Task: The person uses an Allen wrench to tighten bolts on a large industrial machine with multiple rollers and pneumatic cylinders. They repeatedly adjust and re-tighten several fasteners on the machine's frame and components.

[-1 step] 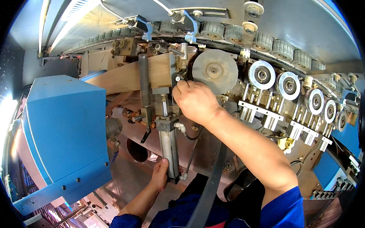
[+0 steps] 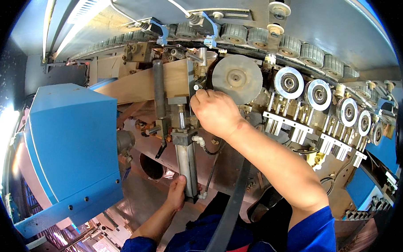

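Observation:
A grey pneumatic cylinder (image 2: 186, 163) stands slightly tilted in the machine, its bright rod (image 2: 182, 118) running up to a square metal block (image 2: 178, 100). My left hand (image 2: 177, 194) is wrapped round the cylinder's lower end. Higher up, my right hand (image 2: 214, 112) has its fingers curled in beside a metal bracket plate (image 2: 189, 76). Just above those fingertips shows a small round bolt head (image 2: 197, 86); what they pinch, if anything, is hidden. A large grey disc (image 2: 237, 79) lies right behind that hand. An air fitting (image 2: 198, 139) with a black hose joins the cylinder's side.
Left of the cylinder are a dark rod (image 2: 159, 89) and a big blue housing (image 2: 74, 144). Several ringed rollers (image 2: 288, 83) line the right side, above metal brackets (image 2: 288, 124). A black strap-like band (image 2: 229, 211) crosses in front of my body. A round duct opening (image 2: 151, 166) sits low.

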Available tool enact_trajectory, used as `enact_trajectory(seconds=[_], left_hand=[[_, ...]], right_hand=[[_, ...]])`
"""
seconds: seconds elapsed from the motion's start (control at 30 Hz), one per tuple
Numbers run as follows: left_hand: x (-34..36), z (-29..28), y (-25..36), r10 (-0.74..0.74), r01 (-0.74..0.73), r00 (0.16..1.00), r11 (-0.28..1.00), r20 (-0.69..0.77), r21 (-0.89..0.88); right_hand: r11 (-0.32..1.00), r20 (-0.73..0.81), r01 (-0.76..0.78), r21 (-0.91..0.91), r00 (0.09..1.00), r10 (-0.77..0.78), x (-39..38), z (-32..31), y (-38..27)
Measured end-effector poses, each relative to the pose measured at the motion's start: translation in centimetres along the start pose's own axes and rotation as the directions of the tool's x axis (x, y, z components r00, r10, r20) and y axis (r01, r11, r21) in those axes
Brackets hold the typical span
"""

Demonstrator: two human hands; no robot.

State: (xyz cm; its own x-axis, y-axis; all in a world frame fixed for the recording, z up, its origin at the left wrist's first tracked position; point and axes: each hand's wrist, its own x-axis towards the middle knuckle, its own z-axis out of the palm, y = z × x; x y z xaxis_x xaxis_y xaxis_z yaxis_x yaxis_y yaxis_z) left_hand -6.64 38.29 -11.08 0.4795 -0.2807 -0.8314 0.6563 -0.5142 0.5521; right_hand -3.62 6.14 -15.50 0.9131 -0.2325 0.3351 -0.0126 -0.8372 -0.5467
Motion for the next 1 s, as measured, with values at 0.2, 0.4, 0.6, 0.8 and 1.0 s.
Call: enact_trajectory(seconds=[0.2, 0.4, 0.6, 0.8, 1.0], left_hand=[[-0.1, 0.1, 0.1, 0.003, -0.002, 1.000, 1.000, 0.012, -0.006], [-0.2, -0.1, 0.0, 0.004, -0.004, 1.000, 1.000, 0.006, -0.007], [0.1, 0.0, -0.1, -0.004, 0.004, 1.000, 0.999, -0.009, 0.033], [0.2, -0.5, -0.2, 0.000, -0.002, 0.999, 0.999, 0.051, 0.044], [0.2, -0.5, -0.4, -0.023, 0.022, 1.000, 0.999, 0.021, 0.038]], right_hand=[[0.999, -0.030, -0.044, -0.009, 0.999, 0.043, 0.0, 0.3, -0.7], [1.000, 0.023, -0.002, -0.006, 1.000, 0.002, 0.2, 0.0, -0.1], [1.000, 0.001, 0.029, -0.003, 1.000, -0.029, 0.5, -0.6, -0.4], [0.996, 0.019, -0.029, -0.079, 0.999, 0.030, 0.8, -0.3, -0.7], [0.999, 0.047, 0.006, -0.034, 0.999, -0.005, 0.3, -0.4, -0.3]])
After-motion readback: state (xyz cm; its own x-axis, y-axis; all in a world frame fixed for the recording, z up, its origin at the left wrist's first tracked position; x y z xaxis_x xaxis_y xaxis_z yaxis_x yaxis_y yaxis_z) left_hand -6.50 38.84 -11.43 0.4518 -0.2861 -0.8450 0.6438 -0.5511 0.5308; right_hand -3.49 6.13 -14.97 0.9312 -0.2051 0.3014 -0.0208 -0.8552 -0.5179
